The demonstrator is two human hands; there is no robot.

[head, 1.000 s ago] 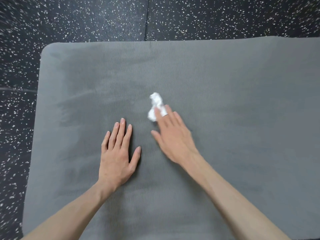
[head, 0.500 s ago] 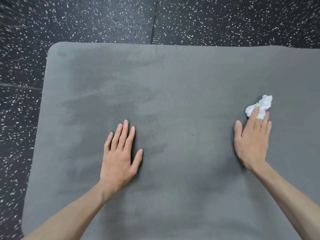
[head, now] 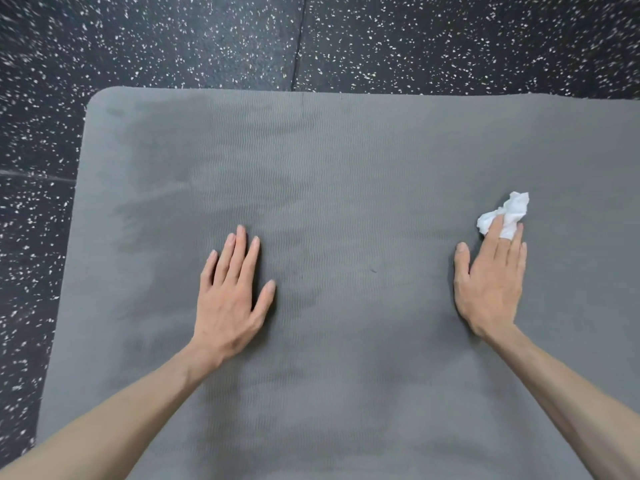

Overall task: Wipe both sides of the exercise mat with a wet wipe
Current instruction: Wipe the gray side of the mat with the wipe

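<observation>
We see a grey mat (head: 346, 161) lying flat on a black floor (head: 207, 39) flecked with white, its rounded far-left corner in view and its surface finely ribbed in wavy lines. The mat fills most of the view and runs out of frame on the right and at the bottom. Our left hand (head: 230, 299) lies palm down on it, left of the middle, with the fingers straight and close together and the thumb spread out to the side; it holds nothing and simply rests on the surface. Our right hand (head: 491, 285) is also palm down, well apart from the left, toward the right side of the mat. Its fingers are straight and held together, the thumb lying alongside, and the fingertips press on a crumpled white wipe (head: 509, 213), pinning it against the mat rather than curling round it. Most of the wipe sticks out beyond the fingertips on the far side, with a small strip showing between two fingers. Both bare forearms reach in from the lower corners of the view. Darker, smeared patches show across the mat around and between the hands, most plainly to the left of the left hand, and a small dark fleck (head: 373, 270) sits on the mat between the hands. A seam (head: 300, 43) runs through the floor beyond the far edge.
</observation>
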